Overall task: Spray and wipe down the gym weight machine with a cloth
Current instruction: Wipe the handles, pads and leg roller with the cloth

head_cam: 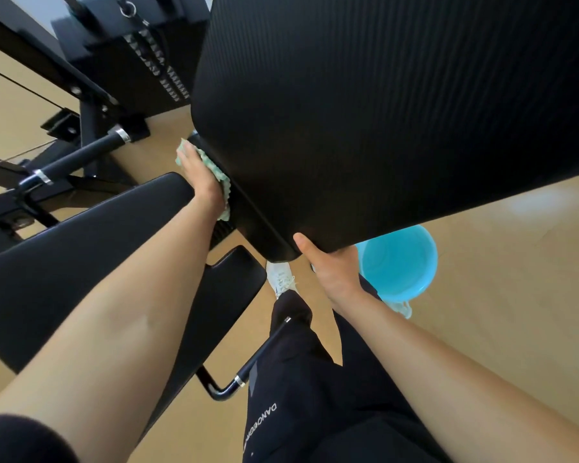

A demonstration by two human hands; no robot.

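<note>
A large black ribbed back pad point(365, 105) of the weight machine fills the upper right. My left hand point(198, 175) presses a pale green cloth point(223, 180) flat against the pad's lower left edge. My right hand point(331, 265) grips the pad's bottom corner, thumb on top and fingers hidden underneath. The black seat pad point(81, 255) lies under my left forearm. No spray bottle is visible.
A turquoise bucket point(401, 262) stands on the tan floor just right of my right hand. Black handles with chrome collars point(81, 155) and the weight stack point(154, 65) are at upper left. A bent black bar point(248, 369) sticks out below the seat beside my legs.
</note>
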